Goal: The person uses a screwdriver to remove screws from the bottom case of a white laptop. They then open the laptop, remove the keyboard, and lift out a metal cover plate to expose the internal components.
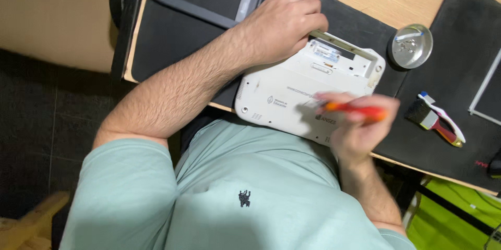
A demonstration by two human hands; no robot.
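A small white laptop (282, 91) lies upside down on a black mat (167, 36) at the desk's near edge. My left hand (282, 23) rests on its far left corner, fingers curled over the open battery bay. My right hand (357, 122) grips an orange-handled screwdriver (355, 109), its tip pointing left onto the laptop's underside. The right hand is blurred with motion.
A round metal dish (412, 46) with small parts sits right of the laptop. A small brush (433, 119) and a white-and-blue tool (443, 114) lie on the mat to the right. A dark frame (209, 0) lies at the top. A green bag (459, 213) stands below the desk.
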